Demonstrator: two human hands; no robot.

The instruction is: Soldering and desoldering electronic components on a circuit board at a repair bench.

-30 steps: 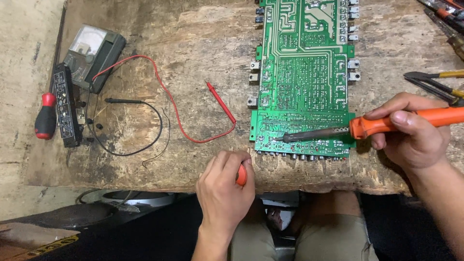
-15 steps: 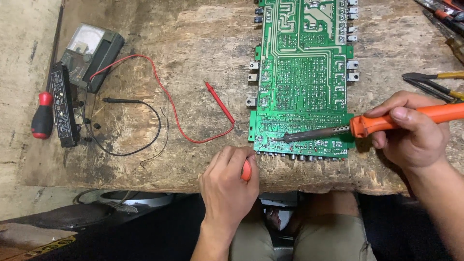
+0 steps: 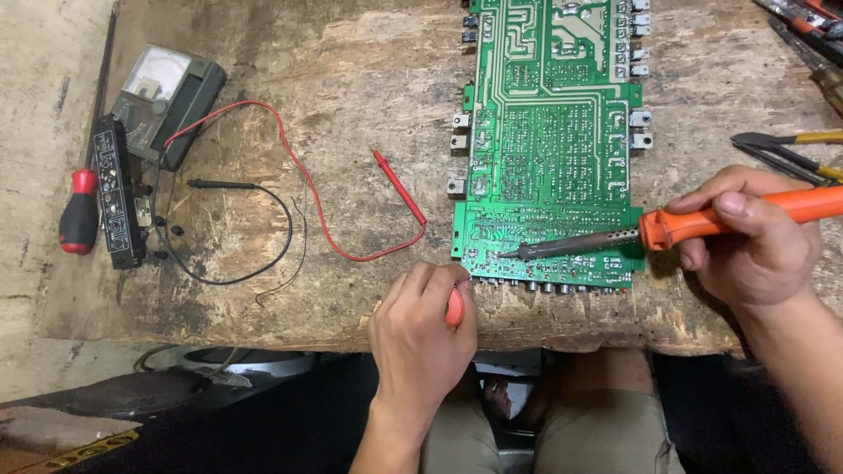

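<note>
A green circuit board (image 3: 553,140) lies solder side up on a worn wooden bench (image 3: 351,70). My right hand (image 3: 755,241) grips an orange-handled soldering iron (image 3: 702,221); its dark metal tip rests on the board's lower left area. My left hand (image 3: 421,329) is closed on a small orange-red object (image 3: 454,307) at the bench's front edge, just below the board's lower left corner. Most of that object is hidden in the fist.
An analog multimeter (image 3: 167,101) sits at the back left with a red probe (image 3: 399,189) and a black probe (image 3: 219,184) trailing wires. A black component strip (image 3: 114,197) and a red-handled screwdriver (image 3: 79,219) lie at the far left. Pliers (image 3: 790,149) and other tools lie at the right.
My left hand has shifted slightly right, toward the board's corner. The soldering iron stays on the same area of the board.
</note>
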